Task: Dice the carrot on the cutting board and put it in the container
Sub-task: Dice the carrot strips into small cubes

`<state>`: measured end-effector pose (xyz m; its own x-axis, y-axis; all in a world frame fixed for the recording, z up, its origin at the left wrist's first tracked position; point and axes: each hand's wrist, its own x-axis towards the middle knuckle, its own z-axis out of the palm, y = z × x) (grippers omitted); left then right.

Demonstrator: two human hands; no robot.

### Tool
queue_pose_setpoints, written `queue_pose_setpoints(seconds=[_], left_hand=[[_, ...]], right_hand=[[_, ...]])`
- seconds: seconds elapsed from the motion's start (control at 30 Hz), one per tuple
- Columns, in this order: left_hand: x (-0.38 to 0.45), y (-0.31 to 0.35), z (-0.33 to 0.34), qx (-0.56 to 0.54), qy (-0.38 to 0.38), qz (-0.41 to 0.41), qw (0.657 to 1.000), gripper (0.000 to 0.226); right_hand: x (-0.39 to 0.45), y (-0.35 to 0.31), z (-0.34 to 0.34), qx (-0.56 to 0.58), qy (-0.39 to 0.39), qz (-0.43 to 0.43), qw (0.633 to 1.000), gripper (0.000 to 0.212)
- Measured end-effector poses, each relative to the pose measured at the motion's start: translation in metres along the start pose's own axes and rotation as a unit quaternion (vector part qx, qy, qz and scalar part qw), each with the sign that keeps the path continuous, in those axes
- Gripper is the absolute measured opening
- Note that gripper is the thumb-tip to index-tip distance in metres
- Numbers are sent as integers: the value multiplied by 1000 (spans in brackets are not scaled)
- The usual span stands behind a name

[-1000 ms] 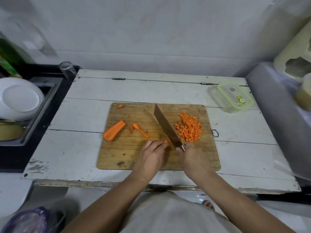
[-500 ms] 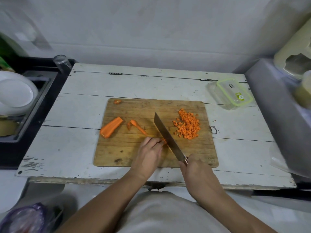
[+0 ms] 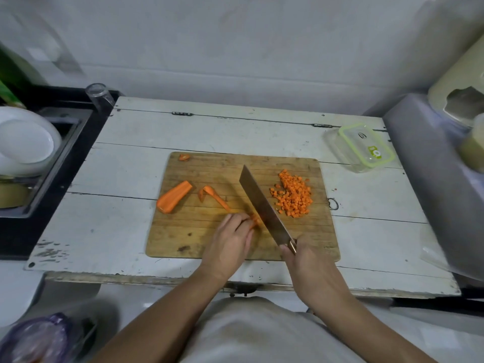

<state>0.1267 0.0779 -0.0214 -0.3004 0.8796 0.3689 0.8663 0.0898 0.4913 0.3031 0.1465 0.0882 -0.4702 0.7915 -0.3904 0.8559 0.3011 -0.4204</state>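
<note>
Carrot strips (image 3: 255, 220) half-hidden under left hand (image 3: 230, 242)

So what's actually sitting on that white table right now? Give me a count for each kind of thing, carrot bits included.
Cutting board: 1
Knife: 1
Lidded container: 1
Pile of diced carrot: 1
Uncut carrot pieces: 4, namely the big chunk, the thin strip, the small end bit, and the piece under the left hand
Total: 8

Orange carrot dice (image 3: 293, 199) on a brown board (image 3: 199, 239) — green-rimmed container (image 3: 365, 146), white table (image 3: 131, 163).
</note>
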Motion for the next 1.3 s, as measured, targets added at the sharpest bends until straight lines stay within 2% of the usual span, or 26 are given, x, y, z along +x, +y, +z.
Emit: queue_pose_setpoints(seconds=[0.23, 0.5, 0.7, 0.8, 1.07, 1.3], left_hand=[[1, -2, 3, -4, 5, 8, 1000, 23], [1, 1, 1, 7, -1, 5, 1000, 23], [-11, 1, 0, 16, -8, -60, 998, 36], [-4, 3, 5, 18, -8, -70, 997, 37], [14, 11, 14, 23, 10, -40, 999, 18], [11, 8, 14, 25, 21, -18, 999, 20]], right_hand=[[-10, -3, 10, -32, -11, -4, 999, 27], [14, -15, 18, -62, 12, -31, 998, 30], [27, 14, -6, -10, 27, 22, 999, 33], [36, 24, -17, -21, 30, 48, 998, 37], [15, 24, -14, -27, 27, -1, 999, 34], [3, 17, -5, -36, 5, -11, 999, 31]])
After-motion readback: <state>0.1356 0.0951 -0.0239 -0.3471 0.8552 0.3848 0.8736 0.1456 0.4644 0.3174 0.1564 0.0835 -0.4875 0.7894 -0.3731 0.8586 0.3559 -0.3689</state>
